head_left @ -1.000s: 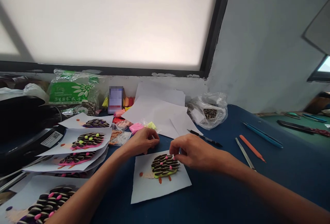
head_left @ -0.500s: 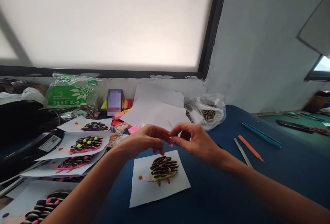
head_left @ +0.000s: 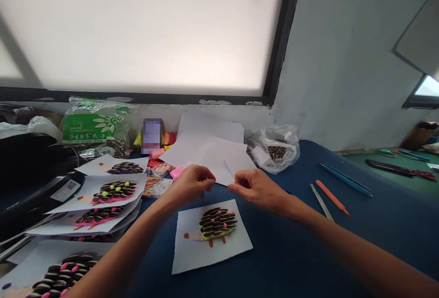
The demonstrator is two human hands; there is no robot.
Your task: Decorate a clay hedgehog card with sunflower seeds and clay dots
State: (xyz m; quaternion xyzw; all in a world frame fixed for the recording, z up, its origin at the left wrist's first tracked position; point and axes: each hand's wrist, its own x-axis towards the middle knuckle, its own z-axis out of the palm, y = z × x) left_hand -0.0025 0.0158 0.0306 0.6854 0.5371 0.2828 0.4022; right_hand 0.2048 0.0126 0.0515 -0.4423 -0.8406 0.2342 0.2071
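A picture of a hedgehog (head_left: 217, 225) lies on a small white paper sheet (head_left: 192, 261) in front of me. Its back is covered in dark striped seeds with several small pink dots; its feet are brown. Just above the sheet's left half hovers my left hand (head_left: 194, 183), thumb and fingers pinched together. My right hand (head_left: 254, 187) is a little apart from it, also closed in a pinch above the sheet's right side. Whatever is between the fingertips of either hand is too small to make out.
Finished-looking seed pictures (head_left: 116, 190) are stacked at left beside a black object (head_left: 27, 161). White paper sheets (head_left: 206, 147), coloured clay packets (head_left: 157, 167) and a plastic bag of seeds (head_left: 274, 149) stand behind. An orange tool (head_left: 332, 197), tweezers (head_left: 321, 202) and a blue pen (head_left: 346, 179) lie right.
My hands were touching at the fingertips and have drawn apart. The small pink ball seen under my right fingertips no longer shows there.
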